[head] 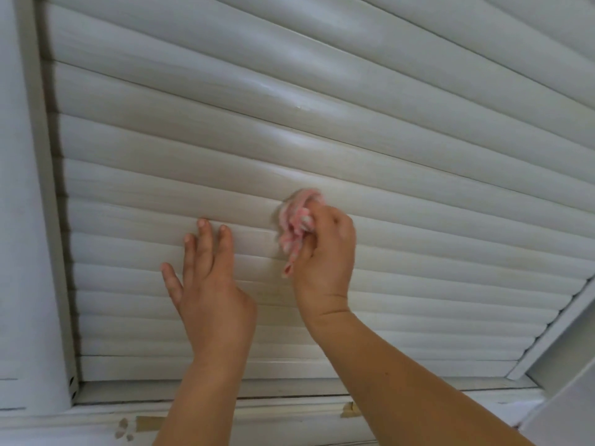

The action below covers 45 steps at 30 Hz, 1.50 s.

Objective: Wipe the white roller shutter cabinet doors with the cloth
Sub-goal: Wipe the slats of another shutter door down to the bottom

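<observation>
Two bare hands reach up to a white roller shutter door filling the frame. The left hand, lower centre, presses flat with fingers straight. Just right of it, the right hand clenches a bunched pink-and-white cloth against a slat. No writing is legible.

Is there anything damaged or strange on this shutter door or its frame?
Yes. On the ledge below the shutter, paint looks chipped at the lower left, exposing tan patches. The slats look intact.

Pink-white cloth, white shutter
</observation>
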{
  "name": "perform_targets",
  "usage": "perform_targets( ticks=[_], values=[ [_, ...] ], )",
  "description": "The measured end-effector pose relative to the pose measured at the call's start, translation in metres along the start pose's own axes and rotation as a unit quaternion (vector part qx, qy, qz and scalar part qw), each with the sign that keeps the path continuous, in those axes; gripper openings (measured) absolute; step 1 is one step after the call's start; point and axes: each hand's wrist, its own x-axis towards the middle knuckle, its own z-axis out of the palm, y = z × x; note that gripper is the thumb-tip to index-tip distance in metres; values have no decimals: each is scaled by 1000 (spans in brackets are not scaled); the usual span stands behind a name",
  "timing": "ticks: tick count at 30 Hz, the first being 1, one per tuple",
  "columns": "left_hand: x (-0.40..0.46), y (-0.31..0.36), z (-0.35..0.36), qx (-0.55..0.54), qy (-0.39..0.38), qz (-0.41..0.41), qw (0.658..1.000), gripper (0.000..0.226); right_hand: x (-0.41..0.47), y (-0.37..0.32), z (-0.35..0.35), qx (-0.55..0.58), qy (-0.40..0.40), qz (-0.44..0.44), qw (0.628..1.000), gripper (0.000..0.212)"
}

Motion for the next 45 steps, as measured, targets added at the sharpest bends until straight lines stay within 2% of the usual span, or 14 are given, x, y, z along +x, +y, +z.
perform_targets(
  ticks=[2, 4, 7, 10, 12, 17, 21, 26, 30, 32, 34, 39, 42, 45],
  values=[
    [0, 0, -2, 0, -7, 2, 1000, 87, -3, -7, 8, 9, -68, -62, 996, 37],
    [2, -3, -6, -7, -9, 9, 1000, 83, -7, -9, 6, 27, -127, -98, 987, 39],
    [5, -10, -12, -43, 5, 26, 999, 76, -19, 1, -15, 77, -178, -72, 978, 41],
    [3, -13, -14, -96, 18, 1, 995, 80, -18, 17, -38, 99, -81, 37, 991, 35],
    [0, -10, -16, -108, 23, -16, 994, 78, -7, 23, -43, 76, -2, 61, 995, 35],
    [-5, -16, -15, -74, -4, -47, 996, 86, 13, 5, -21, 5, 69, -60, 996, 40],
    [-5, -21, -16, -82, -14, -36, 996, 87, 7, 2, 7, -78, -6, -178, 981, 47],
    [-4, -29, -17, -85, -23, -18, 996, 86, -10, 25, 25, -191, -36, -310, 931, 32],
    [-6, -34, -20, -78, -38, -4, 996, 85, -33, 57, 17, -215, -65, -384, 896, 23],
    [-7, -35, -21, -87, -40, 8, 995, 86, -48, 70, 5, -186, -113, -349, 912, 21],
    [-7, -37, -21, -108, -30, 12, 994, 85, -54, 75, -9, -129, -125, -249, 952, 21],
    [-12, -46, -22, -108, 36, -53, 992, 78, -45, 56, -31, -105, 36, -104, 988, 42],
    [-16, -50, -21, -102, -9, -106, 989, 82, -41, 49, -20, -84, 61, -90, 991, 39],
    [-16, -58, -23, -129, -20, -90, 987, 83, -46, 48, -2, -96, 45, -122, 987, 34]
  ],
)
